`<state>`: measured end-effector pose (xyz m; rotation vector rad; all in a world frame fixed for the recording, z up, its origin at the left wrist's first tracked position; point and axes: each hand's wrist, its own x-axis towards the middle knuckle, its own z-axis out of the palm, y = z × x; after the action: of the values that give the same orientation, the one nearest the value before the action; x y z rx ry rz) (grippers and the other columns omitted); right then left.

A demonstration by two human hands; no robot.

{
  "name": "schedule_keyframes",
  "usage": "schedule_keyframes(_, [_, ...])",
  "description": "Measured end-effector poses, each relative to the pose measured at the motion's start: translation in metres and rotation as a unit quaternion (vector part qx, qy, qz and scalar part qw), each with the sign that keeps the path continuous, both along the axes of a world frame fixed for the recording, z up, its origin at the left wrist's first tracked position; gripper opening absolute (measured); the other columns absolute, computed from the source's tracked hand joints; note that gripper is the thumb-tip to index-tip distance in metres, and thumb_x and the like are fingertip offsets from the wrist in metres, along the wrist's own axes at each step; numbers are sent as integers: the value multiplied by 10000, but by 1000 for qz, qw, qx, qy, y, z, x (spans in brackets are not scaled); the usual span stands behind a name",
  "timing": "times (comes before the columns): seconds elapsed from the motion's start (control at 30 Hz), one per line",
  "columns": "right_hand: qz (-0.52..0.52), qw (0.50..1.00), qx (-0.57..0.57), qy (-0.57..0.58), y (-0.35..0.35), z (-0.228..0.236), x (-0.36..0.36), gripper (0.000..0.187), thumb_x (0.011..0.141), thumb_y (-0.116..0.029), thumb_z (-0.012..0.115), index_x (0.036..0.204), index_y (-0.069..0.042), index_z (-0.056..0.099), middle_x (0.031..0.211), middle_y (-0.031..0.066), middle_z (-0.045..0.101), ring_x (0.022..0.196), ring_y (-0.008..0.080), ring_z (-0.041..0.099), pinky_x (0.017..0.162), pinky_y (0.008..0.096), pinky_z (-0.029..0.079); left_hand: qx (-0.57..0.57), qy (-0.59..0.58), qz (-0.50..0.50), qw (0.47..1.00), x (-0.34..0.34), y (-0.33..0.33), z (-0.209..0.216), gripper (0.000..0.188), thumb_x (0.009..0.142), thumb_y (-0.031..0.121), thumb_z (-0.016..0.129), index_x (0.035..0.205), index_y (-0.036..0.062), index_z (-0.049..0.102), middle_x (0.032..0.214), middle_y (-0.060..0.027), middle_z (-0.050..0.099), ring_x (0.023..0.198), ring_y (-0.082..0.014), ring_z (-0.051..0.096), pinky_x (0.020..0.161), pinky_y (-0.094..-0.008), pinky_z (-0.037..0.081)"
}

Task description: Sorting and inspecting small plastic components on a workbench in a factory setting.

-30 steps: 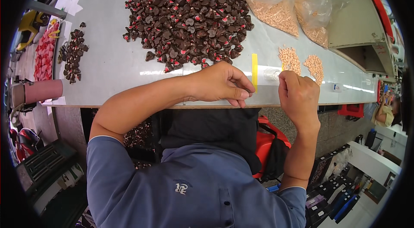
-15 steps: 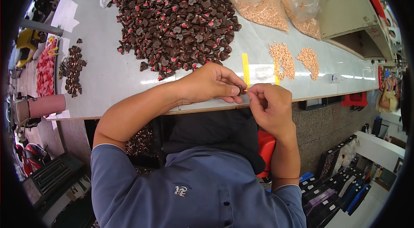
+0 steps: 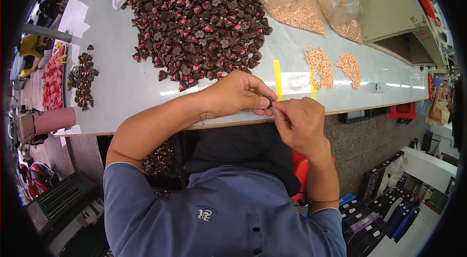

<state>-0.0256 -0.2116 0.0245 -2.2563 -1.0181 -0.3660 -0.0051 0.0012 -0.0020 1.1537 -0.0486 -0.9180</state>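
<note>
My left hand (image 3: 236,94) is closed at the table's near edge, pinching a small dark brown piece (image 3: 269,103) between thumb and fingertips. My right hand (image 3: 302,123) meets it from the right, its thumb and forefinger pressed together against the piece. Whatever the right fingertips hold is hidden. Just beyond the hands lies a white sheet (image 3: 287,92) edged with yellow strips, and a small clear glass container (image 3: 298,81) stands on it. A big pile of similar dark pieces (image 3: 199,28), some showing red and white, covers the table's far middle.
Two small heaps of beige bits (image 3: 318,68) lie right of the sheet, with clear bags of such bits (image 3: 296,11) behind. A smaller row of dark pieces (image 3: 84,82) is at the left, near a pink cylinder (image 3: 53,120). A pale metal box (image 3: 399,18) stands far right.
My right hand has shifted slightly left, its fingertips now up against the dark piece. The left hand has barely moved and keeps its pinch.
</note>
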Motion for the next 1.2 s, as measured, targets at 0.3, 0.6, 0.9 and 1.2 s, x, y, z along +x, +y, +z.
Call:
schedule_keyframes(0.3, [-178, 960, 183, 117, -39, -7, 2, 136, 871, -54, 689, 984, 21, 674, 746, 18, 658, 577, 71, 531, 528, 259, 410, 13, -15, -6, 1000, 1, -2, 4, 244, 914, 32, 647, 1147, -39, 656, 1112, -139, 695, 961, -193, 696, 823, -280, 567])
schedule_keyframes(0.6, [-380, 919, 35, 99, -123, -9, 54, 121, 905, -99, 638, 1000, -26, 652, 586, 23, 549, 534, 79, 502, 494, 278, 377, 42, -21, -22, 999, 1, -2, 6, 254, 919, 52, 648, 1155, -39, 650, 1136, -148, 689, 963, -209, 698, 834, -294, 573])
schedule_keyframes(0.9, [-314, 939, -129, 60, -108, -14, 89, 82, 858, -146, 655, 923, -100, 637, 632, 97, 608, 594, 293, 612, 557, 414, 451, 32, -12, -27, 999, 1, -2, 4, 255, 918, 66, 656, 1151, -38, 652, 1137, -149, 688, 963, -212, 701, 833, -288, 572])
schedule_keyframes(1.2, [-295, 934, -193, 63, -108, -11, 99, 58, 868, -144, 639, 883, -88, 635, 717, 119, 665, 707, 327, 655, 638, 428, 491, 30, -27, -40, 998, 1, -2, 3, 266, 912, 73, 667, 1160, -22, 659, 1132, -112, 695, 964, -186, 699, 823, -279, 573])
